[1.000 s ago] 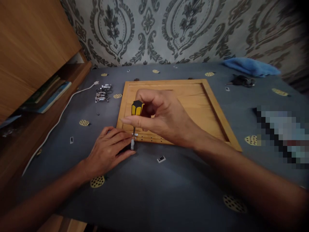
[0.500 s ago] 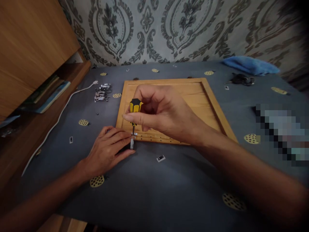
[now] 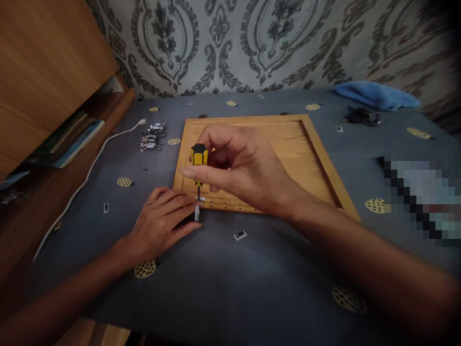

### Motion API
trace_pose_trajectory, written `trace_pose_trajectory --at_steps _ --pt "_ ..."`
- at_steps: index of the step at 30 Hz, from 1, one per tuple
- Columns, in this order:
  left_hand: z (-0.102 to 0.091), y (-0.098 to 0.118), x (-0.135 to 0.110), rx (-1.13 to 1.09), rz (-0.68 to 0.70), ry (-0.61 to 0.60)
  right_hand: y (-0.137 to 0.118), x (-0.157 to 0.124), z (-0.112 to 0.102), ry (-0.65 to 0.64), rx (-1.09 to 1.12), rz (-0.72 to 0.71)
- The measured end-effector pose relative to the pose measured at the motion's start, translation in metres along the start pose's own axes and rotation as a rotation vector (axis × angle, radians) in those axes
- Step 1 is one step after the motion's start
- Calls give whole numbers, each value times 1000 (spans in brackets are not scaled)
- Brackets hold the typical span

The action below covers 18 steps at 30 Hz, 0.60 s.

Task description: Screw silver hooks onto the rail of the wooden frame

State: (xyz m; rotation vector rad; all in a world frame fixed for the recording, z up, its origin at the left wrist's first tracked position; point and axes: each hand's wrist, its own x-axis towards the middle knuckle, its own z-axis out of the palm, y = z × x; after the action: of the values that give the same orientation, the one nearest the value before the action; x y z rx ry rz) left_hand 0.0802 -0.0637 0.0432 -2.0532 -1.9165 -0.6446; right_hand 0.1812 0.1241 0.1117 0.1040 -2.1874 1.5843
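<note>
My right hand (image 3: 239,166) grips a yellow and black screwdriver (image 3: 199,154) by its handle, thumb along the near side. The screwdriver stands nearly upright, its tip down on a small metal hinge (image 3: 197,213). That hinge sits at the near left corner of a framed wooden panel (image 3: 259,139), partly jutting past its edge. With fingertips on top and the thumb by its lower end, my left hand (image 3: 167,214) holds the hinge. A row of small dark holes runs along the panel's near edge. Any screw under the tip is hidden.
Several metal hinges (image 3: 153,137) lie left of the panel, near a white cable (image 3: 97,161). A wooden cabinet (image 3: 54,72) borders the left side. Toward the right are a blue cloth (image 3: 376,95), a dark object (image 3: 362,116) and a blurred-out rectangular item (image 3: 421,197).
The screwdriver handle has turned slightly and tilted a little to the left with my right hand. My left hand stays on the hinge.
</note>
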Motion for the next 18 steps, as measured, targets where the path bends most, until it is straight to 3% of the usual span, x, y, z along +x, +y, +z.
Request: trace_pose_trajectory --at_steps 3,9,11,15,18 --pt "0 0 0 1 -9 -2 0 1 -2 -13 -37 -9" --pt "0 0 -1 -5 -8 -1 -6 5 -18 -253 21 14" --pt "0 -1 -1 -7 -10 3 -4 4 -16 -212 18 15" --pt "0 0 0 5 -5 -4 1 2 -3 -13 -42 -13" --pt "0 0 0 6 -7 0 3 2 0 14 -72 -22"
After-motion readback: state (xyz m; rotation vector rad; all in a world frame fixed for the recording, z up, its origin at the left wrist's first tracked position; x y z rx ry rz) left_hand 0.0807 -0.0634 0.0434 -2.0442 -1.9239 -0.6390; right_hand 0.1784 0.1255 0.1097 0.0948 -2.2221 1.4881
